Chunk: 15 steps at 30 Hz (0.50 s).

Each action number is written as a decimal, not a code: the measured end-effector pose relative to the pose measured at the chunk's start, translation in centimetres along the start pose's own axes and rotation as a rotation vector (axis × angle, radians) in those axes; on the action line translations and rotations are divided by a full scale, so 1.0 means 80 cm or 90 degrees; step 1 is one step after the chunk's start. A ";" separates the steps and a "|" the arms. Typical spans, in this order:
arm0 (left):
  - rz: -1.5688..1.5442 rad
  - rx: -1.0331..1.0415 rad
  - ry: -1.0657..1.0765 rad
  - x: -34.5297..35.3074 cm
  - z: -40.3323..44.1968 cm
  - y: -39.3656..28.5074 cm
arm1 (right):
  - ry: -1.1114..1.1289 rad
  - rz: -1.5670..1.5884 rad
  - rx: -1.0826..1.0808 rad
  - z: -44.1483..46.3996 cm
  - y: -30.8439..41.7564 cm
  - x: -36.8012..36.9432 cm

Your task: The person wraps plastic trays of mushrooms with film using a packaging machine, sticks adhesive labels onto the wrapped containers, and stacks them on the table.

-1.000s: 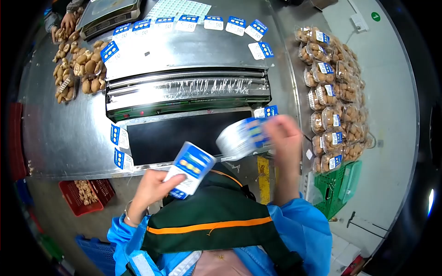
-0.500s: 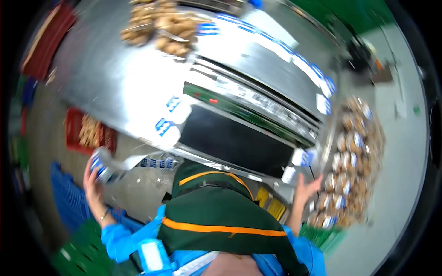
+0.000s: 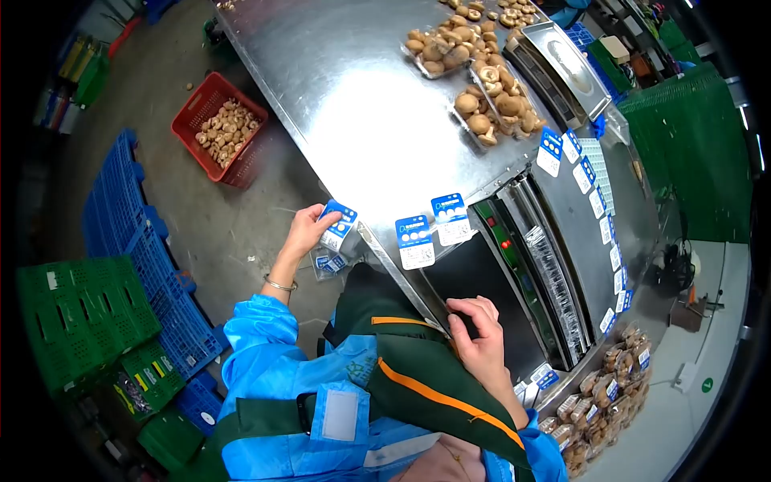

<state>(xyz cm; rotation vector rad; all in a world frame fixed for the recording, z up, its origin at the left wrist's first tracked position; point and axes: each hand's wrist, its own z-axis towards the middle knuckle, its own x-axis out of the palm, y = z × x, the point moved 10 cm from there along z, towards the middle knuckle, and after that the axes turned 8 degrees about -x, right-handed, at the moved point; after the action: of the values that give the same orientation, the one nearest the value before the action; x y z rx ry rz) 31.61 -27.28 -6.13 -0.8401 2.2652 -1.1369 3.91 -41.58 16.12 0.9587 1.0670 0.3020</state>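
Observation:
My left hand [image 3: 303, 232] pinches a blue-and-white label [image 3: 338, 224] between thumb and fingers, just off the front edge of the steel table [image 3: 297, 104]. Two similar labels, a nearer one [image 3: 415, 243] and a farther one [image 3: 451, 218], stick to the table by the wrapping machine's corner. My right hand [image 3: 479, 336] is over the machine's dark plate [image 3: 474, 277], its fingers loosely bent and the thumb apart, with nothing visible in it. Beneath my left hand is a clear plastic piece [image 3: 328, 263] bearing small blue prints.
Open trays of mushrooms [image 3: 494, 104] stand at the back of the table, near a scale [image 3: 562, 68]. More labels [image 3: 594, 201] line the machine's far side. Wrapped mushroom packs [image 3: 598, 406] are piled at lower right. A red crate [image 3: 181, 124] and blue pallets [image 3: 152, 265] stand left.
My view has turned. My left hand has come in to the table edge with a blue-and-white item, blurred before. My right hand has moved from the machine's right end to over its plate.

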 end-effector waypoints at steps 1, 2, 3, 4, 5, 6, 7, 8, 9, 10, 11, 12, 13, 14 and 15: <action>0.009 0.004 -0.045 -0.006 0.005 0.000 | 0.030 -0.017 -0.014 0.004 0.003 0.006; 0.003 0.009 -0.073 -0.010 0.012 0.003 | 0.040 -0.035 -0.030 0.007 0.005 0.008; -0.016 0.005 -0.079 -0.012 0.026 0.016 | 0.050 -0.053 -0.046 0.011 0.006 0.010; 0.047 0.005 -0.093 -0.012 0.038 0.027 | 0.057 -0.072 -0.063 0.015 0.007 0.009; 0.112 0.006 -0.105 -0.013 0.050 0.036 | 0.080 -0.102 -0.091 0.021 0.010 0.010; 0.161 -0.030 -0.102 -0.011 0.050 0.035 | 0.099 -0.134 -0.114 0.028 0.013 0.007; 0.212 -0.058 -0.093 -0.003 0.053 0.032 | 0.112 -0.172 -0.133 0.035 0.013 0.000; 0.285 -0.079 -0.067 0.000 0.069 0.048 | 0.107 -0.198 -0.130 0.044 0.004 -0.016; 0.256 -0.092 -0.054 0.004 0.074 0.052 | 0.074 -0.232 -0.122 0.057 -0.007 -0.043; 0.206 -0.126 -0.022 0.009 0.078 0.061 | 0.020 -0.245 -0.106 0.073 -0.019 -0.079; 0.202 -0.111 0.001 0.011 0.079 0.059 | -0.043 -0.292 -0.098 0.087 -0.026 -0.120; 0.301 -0.090 -0.125 -0.019 0.107 0.100 | -0.107 -0.305 -0.088 0.101 -0.040 -0.164; 0.472 -0.070 -0.235 -0.020 0.048 0.005 | -0.165 -0.257 -0.030 0.108 -0.062 -0.207; 0.500 0.020 -0.381 -0.036 0.041 -0.019 | -0.246 -0.138 0.008 0.107 -0.078 -0.244; 0.466 0.092 -0.415 -0.031 0.046 -0.057 | -0.318 -0.011 0.045 0.102 -0.094 -0.266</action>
<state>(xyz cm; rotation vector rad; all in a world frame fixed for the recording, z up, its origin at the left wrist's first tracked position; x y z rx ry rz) 37.12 -29.66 -4.05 -0.2118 1.6756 -0.5582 -1.22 -63.62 24.23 1.0200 0.6294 0.0041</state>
